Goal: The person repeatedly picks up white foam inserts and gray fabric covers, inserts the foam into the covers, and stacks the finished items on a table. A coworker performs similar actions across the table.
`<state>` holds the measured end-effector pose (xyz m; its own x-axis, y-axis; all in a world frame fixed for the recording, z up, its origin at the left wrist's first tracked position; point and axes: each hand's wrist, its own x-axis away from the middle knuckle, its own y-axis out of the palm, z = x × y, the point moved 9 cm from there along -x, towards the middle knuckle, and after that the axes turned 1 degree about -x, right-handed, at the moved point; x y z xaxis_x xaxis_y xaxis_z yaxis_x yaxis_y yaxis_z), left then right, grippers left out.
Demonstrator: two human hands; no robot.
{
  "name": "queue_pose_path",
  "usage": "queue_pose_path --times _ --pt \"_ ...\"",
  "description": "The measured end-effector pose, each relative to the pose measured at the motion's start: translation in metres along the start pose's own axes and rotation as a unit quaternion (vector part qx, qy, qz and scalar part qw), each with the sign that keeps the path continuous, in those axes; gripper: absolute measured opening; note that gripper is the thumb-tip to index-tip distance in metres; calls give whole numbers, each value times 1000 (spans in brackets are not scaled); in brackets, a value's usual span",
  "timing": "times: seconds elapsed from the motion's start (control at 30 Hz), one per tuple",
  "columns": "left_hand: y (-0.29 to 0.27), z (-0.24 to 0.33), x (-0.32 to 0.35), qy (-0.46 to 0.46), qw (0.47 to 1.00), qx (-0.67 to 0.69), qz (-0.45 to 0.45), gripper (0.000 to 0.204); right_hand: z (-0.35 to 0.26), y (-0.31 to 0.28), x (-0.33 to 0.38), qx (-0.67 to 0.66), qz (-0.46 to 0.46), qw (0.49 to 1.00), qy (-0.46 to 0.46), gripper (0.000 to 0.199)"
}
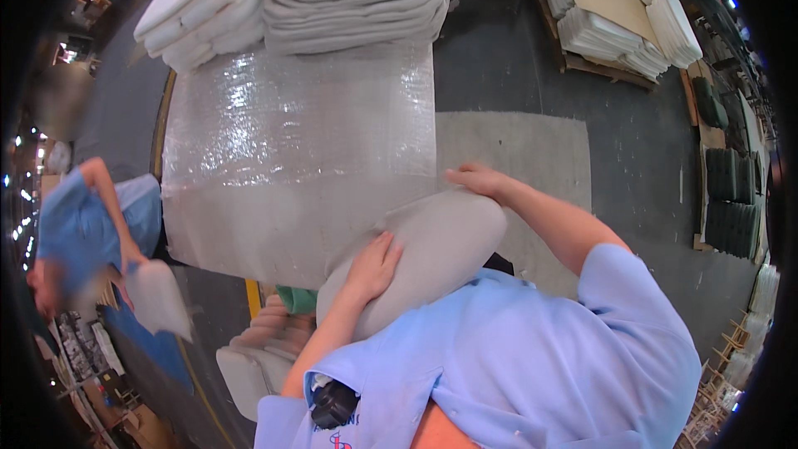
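A grey oblong cushion [432,241] is tilted against my front, its far end by the edge of the plastic-covered surface [291,125]. My left hand [374,270] lies flat on the cushion's left side, fingers stretched out. At the cushion's upper right end rests my right hand [480,181], its fingers extended past the rim and not wrapped round it. The cushion's underside is hidden.
Stacked grey cushions [357,0] and white ones [204,8] sit at the surface's far end. More cushions [258,357] stand low at left. A co-worker [100,216] holds a pale cushion [160,299]. A loaded pallet [611,12] stands far right.
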<state>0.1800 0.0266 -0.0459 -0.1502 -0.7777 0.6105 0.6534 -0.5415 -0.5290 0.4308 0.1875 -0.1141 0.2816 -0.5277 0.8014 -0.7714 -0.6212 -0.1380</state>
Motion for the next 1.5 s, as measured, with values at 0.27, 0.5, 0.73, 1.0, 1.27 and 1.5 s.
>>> queue_pose_path --times 0.27,0.5,0.73,1.0,1.27,1.5 --pt "-67 -88 76 -256 960 -109 37 87 10 67 161 -481 -59 875 15 97" --pt "-37 -138 123 -288 900 295 140 86 -50 72 145 -385 -74 917 -69 70" --pt "-81 -37 135 62 689 497 524 77 -242 60 208 -293 -59 816 -495 76" --pt "-11 -82 122 41 662 736 134 73 -260 79 242 111 -116 853 -496 61" --pt "-52 -88 137 -41 738 672 -41 75 -228 134 261 430 -182 657 -592 62" --pt "-62 -102 76 -120 908 395 -67 43 -197 182 249 505 -185 542 -646 58"
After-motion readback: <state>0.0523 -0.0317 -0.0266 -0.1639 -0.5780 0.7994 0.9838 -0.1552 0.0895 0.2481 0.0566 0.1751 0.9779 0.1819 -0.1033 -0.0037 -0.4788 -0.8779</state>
